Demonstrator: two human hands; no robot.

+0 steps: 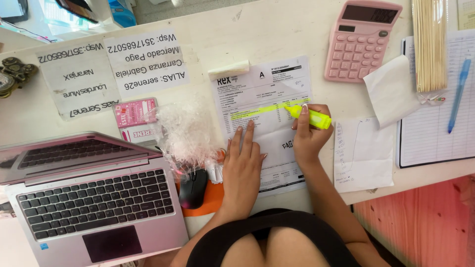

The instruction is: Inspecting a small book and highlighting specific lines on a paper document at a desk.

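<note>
I am partway through marking a line on the printed invoice [269, 106] that lies flat on the tabletop [237, 34] between the pink laptop [94, 193] and the loose paper slips: my right hand [309, 133] pinches the yellow highlighter [309, 117] with its tip on the sheet at the right end of a yellow stripe. My left hand [242, 165] lies spread flat, fingers together, pressing the lower part of the sheet. I judge the next stroke needs a steady sheet and a level tip along the row.
</note>
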